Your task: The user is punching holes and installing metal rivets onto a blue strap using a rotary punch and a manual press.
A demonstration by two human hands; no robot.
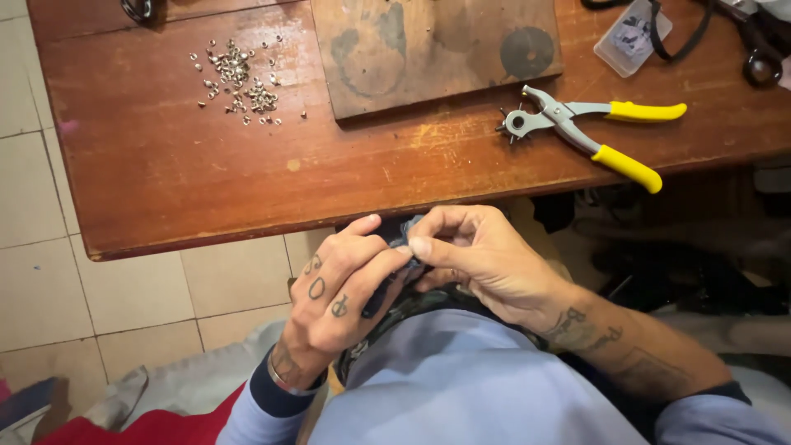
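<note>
My left hand [342, 288] and my right hand [478, 255] meet just below the front edge of a brown wooden table [165, 165], over my lap. Both pinch a small dark blue-grey piece of material [405, 239] between thumbs and fingertips; most of it is hidden by the fingers. A dark strap-like part [381, 297] runs down under my left fingers. On the table to the right lies a revolving hole punch plier [577, 132] with yellow handles, untouched.
Several small silver eyelets [239, 82] are scattered at the table's left. A worn wooden board [437, 49] lies at the top centre. A clear plastic packet [630, 37] and black cord [684, 41] sit top right. Beige floor tiles [49, 272] are on the left.
</note>
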